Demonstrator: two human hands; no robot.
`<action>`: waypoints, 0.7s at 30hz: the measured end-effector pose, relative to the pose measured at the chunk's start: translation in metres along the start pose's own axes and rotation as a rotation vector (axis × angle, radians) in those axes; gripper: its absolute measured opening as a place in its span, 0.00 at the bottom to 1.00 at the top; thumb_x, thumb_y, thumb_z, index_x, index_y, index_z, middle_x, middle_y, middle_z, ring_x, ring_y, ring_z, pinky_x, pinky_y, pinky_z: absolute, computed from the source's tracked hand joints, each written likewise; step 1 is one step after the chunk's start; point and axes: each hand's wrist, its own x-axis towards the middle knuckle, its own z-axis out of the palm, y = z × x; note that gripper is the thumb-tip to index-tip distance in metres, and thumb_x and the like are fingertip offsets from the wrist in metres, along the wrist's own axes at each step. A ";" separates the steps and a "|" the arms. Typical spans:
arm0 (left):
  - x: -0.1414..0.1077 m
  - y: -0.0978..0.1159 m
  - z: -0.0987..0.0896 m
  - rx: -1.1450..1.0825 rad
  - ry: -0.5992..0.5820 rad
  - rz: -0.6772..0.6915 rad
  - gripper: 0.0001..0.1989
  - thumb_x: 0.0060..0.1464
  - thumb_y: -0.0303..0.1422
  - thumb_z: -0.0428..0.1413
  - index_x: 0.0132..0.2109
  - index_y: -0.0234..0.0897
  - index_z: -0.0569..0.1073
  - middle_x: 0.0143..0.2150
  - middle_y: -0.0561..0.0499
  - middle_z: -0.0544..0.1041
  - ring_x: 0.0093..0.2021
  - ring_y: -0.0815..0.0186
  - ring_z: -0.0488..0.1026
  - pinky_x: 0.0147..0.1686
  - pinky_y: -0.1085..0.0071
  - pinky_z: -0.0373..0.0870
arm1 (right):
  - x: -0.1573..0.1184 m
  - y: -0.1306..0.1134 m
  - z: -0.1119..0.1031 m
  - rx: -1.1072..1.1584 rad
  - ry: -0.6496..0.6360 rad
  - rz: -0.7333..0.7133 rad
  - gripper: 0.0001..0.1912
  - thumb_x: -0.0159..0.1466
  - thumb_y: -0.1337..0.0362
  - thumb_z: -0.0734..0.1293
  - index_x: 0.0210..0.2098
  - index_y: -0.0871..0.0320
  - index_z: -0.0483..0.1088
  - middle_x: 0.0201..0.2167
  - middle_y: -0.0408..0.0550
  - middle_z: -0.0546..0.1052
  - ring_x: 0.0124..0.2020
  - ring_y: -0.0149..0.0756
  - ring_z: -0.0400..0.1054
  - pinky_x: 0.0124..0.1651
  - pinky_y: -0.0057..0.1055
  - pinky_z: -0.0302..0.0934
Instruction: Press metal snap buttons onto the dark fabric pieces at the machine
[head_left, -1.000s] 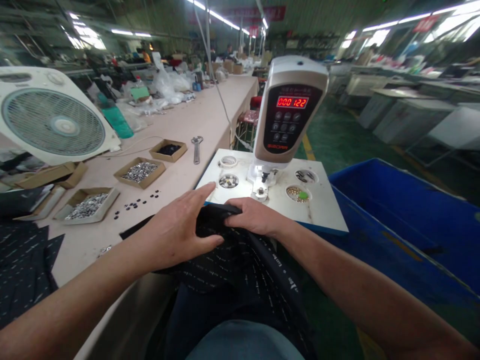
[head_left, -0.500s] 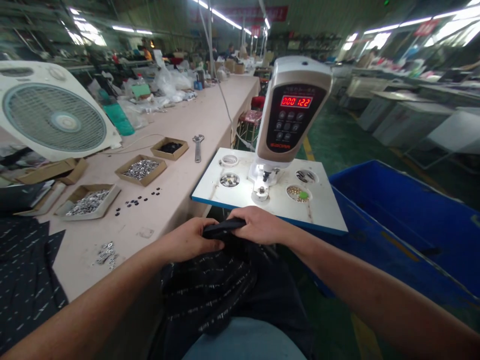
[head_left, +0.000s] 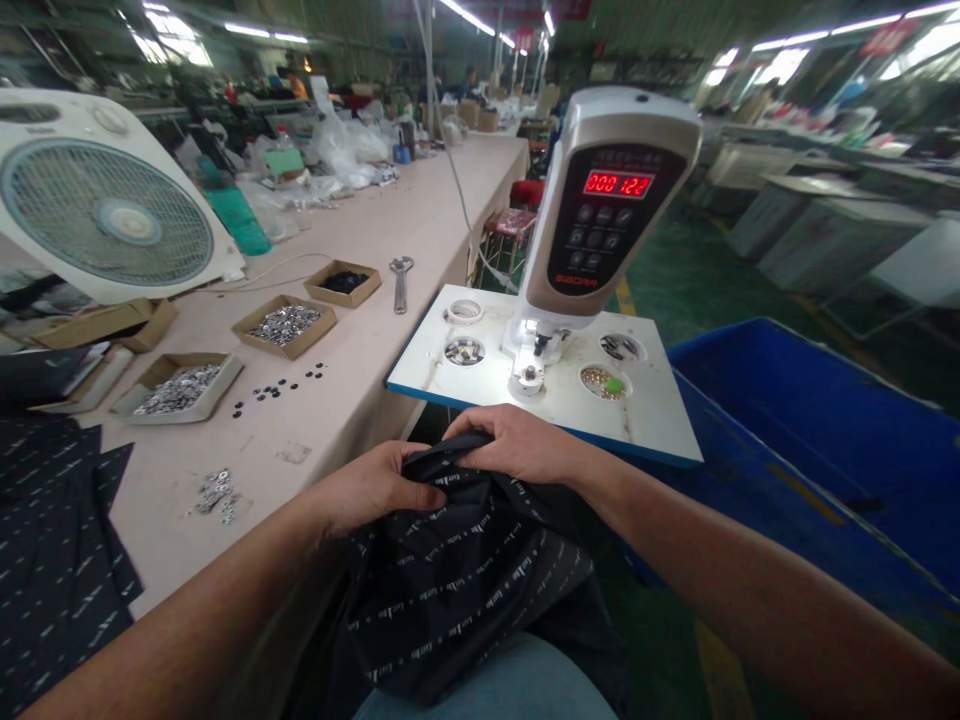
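Dark fabric (head_left: 480, 575) with rows of small white lettering hangs from both hands and drapes over my lap. My left hand (head_left: 375, 487) pinches its upper edge, thumb on top. Close beside it, my right hand (head_left: 517, 445) grips the same folded edge, its fingertips partly hidden in the cloth. Just beyond the hands stands a snap-fastening machine (head_left: 600, 215) with a red lit display reading 000122. Its white work plate (head_left: 480, 390) has round wells holding small metal parts. The fabric is in front of the plate, below the machine's pressing head.
On the long table (head_left: 360, 370) at left are open boxes of metal fasteners (head_left: 180, 390), loose fasteners (head_left: 216, 492), an adjustable wrench (head_left: 401, 285) and a box fan (head_left: 112, 200). More patterned cloth (head_left: 52, 540) lies at the near left. A blue bin (head_left: 825, 440) stands at right.
The fabric's front has spread and turned, so more of its lettering shows. Both hands still hold the edge, with the right hand shifted slightly. The view has tilted down a little.
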 end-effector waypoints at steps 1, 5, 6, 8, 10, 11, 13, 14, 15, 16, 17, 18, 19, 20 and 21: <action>0.000 -0.002 0.001 -0.039 0.013 -0.008 0.13 0.47 0.32 0.67 0.41 0.35 0.77 0.35 0.52 0.80 0.32 0.67 0.75 0.39 0.70 0.70 | 0.001 0.000 0.000 0.028 0.000 -0.012 0.15 0.58 0.64 0.70 0.45 0.59 0.77 0.39 0.45 0.80 0.41 0.37 0.72 0.43 0.29 0.62; -0.001 -0.009 0.001 -0.116 0.061 -0.010 0.14 0.49 0.35 0.67 0.41 0.34 0.78 0.34 0.50 0.81 0.30 0.69 0.75 0.35 0.73 0.69 | 0.002 0.004 -0.001 -0.050 -0.072 -0.062 0.22 0.56 0.60 0.75 0.49 0.57 0.75 0.43 0.44 0.79 0.44 0.38 0.72 0.46 0.30 0.62; -0.001 -0.011 0.002 -0.125 0.068 -0.004 0.14 0.49 0.36 0.67 0.42 0.34 0.78 0.34 0.50 0.81 0.29 0.69 0.74 0.34 0.73 0.68 | 0.002 0.005 -0.002 -0.106 -0.096 -0.053 0.23 0.55 0.58 0.76 0.48 0.57 0.76 0.42 0.44 0.79 0.43 0.38 0.72 0.45 0.30 0.61; -0.001 -0.014 0.004 -0.147 0.087 0.009 0.14 0.50 0.37 0.67 0.43 0.34 0.78 0.33 0.50 0.81 0.29 0.70 0.74 0.33 0.74 0.67 | 0.002 0.007 -0.002 -0.182 -0.139 -0.004 0.19 0.54 0.56 0.76 0.42 0.57 0.77 0.36 0.43 0.78 0.37 0.37 0.70 0.38 0.28 0.59; -0.001 -0.016 0.007 -0.177 0.109 0.017 0.15 0.50 0.37 0.67 0.44 0.35 0.79 0.33 0.51 0.81 0.29 0.70 0.74 0.33 0.74 0.67 | 0.001 0.008 -0.001 -0.179 -0.160 0.040 0.13 0.56 0.56 0.74 0.36 0.58 0.76 0.30 0.41 0.75 0.32 0.33 0.67 0.33 0.27 0.56; -0.001 -0.016 0.009 -0.196 0.121 0.018 0.16 0.50 0.37 0.67 0.45 0.35 0.79 0.34 0.51 0.81 0.30 0.70 0.74 0.34 0.74 0.67 | 0.002 0.008 0.000 -0.158 -0.157 0.054 0.11 0.57 0.57 0.73 0.34 0.58 0.75 0.28 0.40 0.74 0.31 0.32 0.66 0.32 0.27 0.55; 0.000 -0.016 0.011 -0.231 0.144 0.016 0.17 0.49 0.37 0.67 0.45 0.35 0.79 0.35 0.51 0.81 0.31 0.70 0.74 0.35 0.74 0.67 | 0.002 0.009 0.001 -0.116 -0.121 0.059 0.09 0.57 0.60 0.72 0.34 0.59 0.75 0.28 0.40 0.73 0.31 0.32 0.66 0.33 0.26 0.55; 0.001 -0.016 0.011 -0.247 0.150 0.017 0.17 0.49 0.37 0.67 0.46 0.36 0.79 0.35 0.51 0.81 0.31 0.69 0.74 0.35 0.73 0.68 | 0.002 0.009 0.002 -0.101 -0.100 0.056 0.09 0.56 0.61 0.72 0.36 0.59 0.76 0.29 0.40 0.74 0.32 0.32 0.67 0.34 0.26 0.56; 0.001 -0.016 0.011 -0.255 0.151 0.020 0.17 0.49 0.37 0.67 0.46 0.36 0.79 0.35 0.51 0.82 0.32 0.69 0.75 0.36 0.73 0.68 | 0.002 0.009 0.003 -0.088 -0.083 0.054 0.10 0.56 0.62 0.72 0.38 0.59 0.77 0.31 0.41 0.75 0.34 0.33 0.68 0.35 0.27 0.57; 0.002 -0.017 0.011 -0.255 0.151 0.026 0.17 0.49 0.37 0.67 0.47 0.36 0.79 0.35 0.51 0.81 0.32 0.68 0.75 0.37 0.73 0.68 | 0.002 0.009 0.004 -0.073 -0.073 0.052 0.12 0.56 0.63 0.72 0.40 0.58 0.77 0.33 0.41 0.77 0.35 0.34 0.68 0.37 0.27 0.58; 0.002 -0.018 0.010 -0.245 0.150 0.034 0.17 0.50 0.37 0.66 0.47 0.36 0.80 0.35 0.51 0.81 0.32 0.68 0.74 0.37 0.73 0.68 | 0.001 0.009 0.004 -0.057 -0.071 0.050 0.13 0.57 0.64 0.72 0.42 0.58 0.77 0.35 0.42 0.78 0.36 0.35 0.69 0.38 0.27 0.59; 0.002 -0.019 0.009 -0.230 0.149 0.042 0.16 0.51 0.38 0.65 0.46 0.36 0.80 0.34 0.52 0.81 0.32 0.68 0.74 0.36 0.73 0.67 | 0.001 0.008 0.005 -0.041 -0.076 0.046 0.15 0.57 0.65 0.71 0.45 0.57 0.77 0.37 0.42 0.78 0.38 0.35 0.70 0.39 0.28 0.60; 0.002 -0.020 0.008 -0.213 0.152 0.046 0.15 0.51 0.38 0.65 0.45 0.36 0.80 0.32 0.53 0.80 0.31 0.68 0.73 0.36 0.73 0.66 | 0.001 0.008 0.005 -0.025 -0.083 0.039 0.17 0.58 0.65 0.70 0.47 0.57 0.76 0.39 0.43 0.79 0.39 0.36 0.71 0.41 0.28 0.61; 0.002 -0.021 0.007 -0.196 0.159 0.047 0.14 0.52 0.38 0.64 0.44 0.36 0.80 0.32 0.53 0.80 0.31 0.68 0.72 0.35 0.73 0.66 | 0.000 0.008 0.006 -0.015 -0.092 0.028 0.19 0.58 0.66 0.69 0.49 0.56 0.76 0.42 0.43 0.79 0.41 0.37 0.71 0.43 0.29 0.61; 0.001 -0.023 0.007 -0.184 0.171 0.047 0.13 0.51 0.38 0.64 0.42 0.35 0.80 0.31 0.53 0.79 0.30 0.68 0.72 0.34 0.73 0.65 | 0.001 0.008 0.007 -0.009 -0.098 0.013 0.20 0.58 0.67 0.69 0.51 0.56 0.75 0.44 0.44 0.79 0.43 0.38 0.72 0.45 0.30 0.62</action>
